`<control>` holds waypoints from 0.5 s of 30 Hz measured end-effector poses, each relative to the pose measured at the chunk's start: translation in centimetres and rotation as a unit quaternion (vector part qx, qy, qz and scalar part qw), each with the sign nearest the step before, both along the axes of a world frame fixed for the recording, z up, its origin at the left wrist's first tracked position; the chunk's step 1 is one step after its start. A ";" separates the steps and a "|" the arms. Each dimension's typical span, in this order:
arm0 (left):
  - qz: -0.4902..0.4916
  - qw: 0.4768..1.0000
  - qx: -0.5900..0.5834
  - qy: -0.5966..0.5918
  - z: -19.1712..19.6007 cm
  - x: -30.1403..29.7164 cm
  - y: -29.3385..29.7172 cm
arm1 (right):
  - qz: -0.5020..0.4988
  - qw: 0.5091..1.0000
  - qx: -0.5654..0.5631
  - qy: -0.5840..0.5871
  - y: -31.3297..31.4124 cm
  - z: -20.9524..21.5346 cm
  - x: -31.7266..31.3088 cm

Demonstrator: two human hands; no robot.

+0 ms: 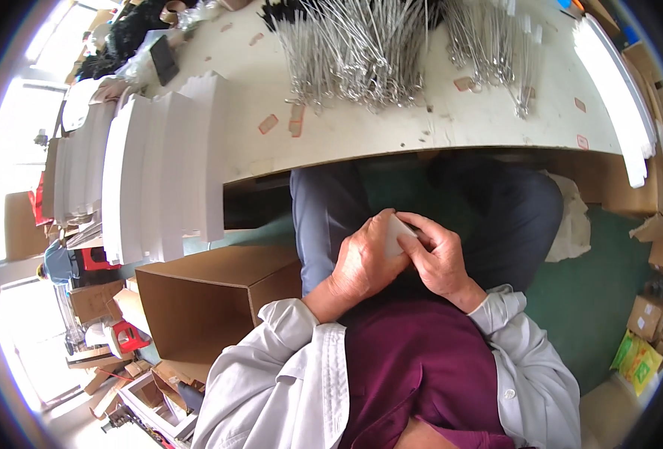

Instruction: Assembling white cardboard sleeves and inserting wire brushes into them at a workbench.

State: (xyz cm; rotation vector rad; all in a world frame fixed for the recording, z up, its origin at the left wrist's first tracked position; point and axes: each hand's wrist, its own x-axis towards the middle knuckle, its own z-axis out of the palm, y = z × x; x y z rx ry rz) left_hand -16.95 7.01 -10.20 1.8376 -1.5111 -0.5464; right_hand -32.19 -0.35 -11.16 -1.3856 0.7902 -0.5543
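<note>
Both my hands meet over my lap, just below the table's front edge. Between them is a small flat white piece, mostly covered by fingers; whether it is paper, card or a little box I cannot make out. My left hand is closed round one side of it. The fingers and thumb of my right hand press on the other side. On the white table beyond lie a big bundle of thin metal wire rods with looped ends and a smaller bundle of similar rods to its right.
Tall white stacks line the table's left edge, and a white strip-like stack its right. An open cardboard box stands on the floor at my left. Small reddish-edged tags are scattered on the tabletop. A yellow-green packet lies at lower right.
</note>
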 end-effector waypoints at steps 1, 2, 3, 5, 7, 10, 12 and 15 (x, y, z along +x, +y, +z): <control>-0.004 1.000 0.014 0.007 0.9 0.2 0.0 | -0.014 1.000 0.015 0.002 -0.4 0.3 0.0; -0.009 0.999 0.028 0.015 1.5 0.5 0.2 | -0.029 0.999 0.031 0.005 -0.8 0.6 0.1; -0.026 0.998 0.050 0.005 1.7 1.1 0.9 | -0.056 0.997 0.035 -0.038 -1.6 0.9 0.5; -0.022 0.996 0.088 -0.012 2.8 2.1 2.5 | -0.073 0.996 0.014 -0.040 -3.8 1.9 0.5; -0.022 0.990 0.125 -0.057 3.4 3.5 3.6 | -0.078 0.996 -0.027 -0.015 -5.9 2.1 0.2; 0.070 0.989 0.069 -0.107 5.5 7.3 2.5 | -0.125 0.963 -0.238 -0.003 -8.9 2.3 0.6; 0.167 0.966 0.148 -0.130 7.8 10.7 0.1 | -0.156 0.897 -0.413 0.027 -11.2 3.3 1.1; 0.220 0.929 0.118 -0.274 7.2 16.9 -3.5 | -0.168 0.864 -0.468 0.085 -13.9 2.7 1.7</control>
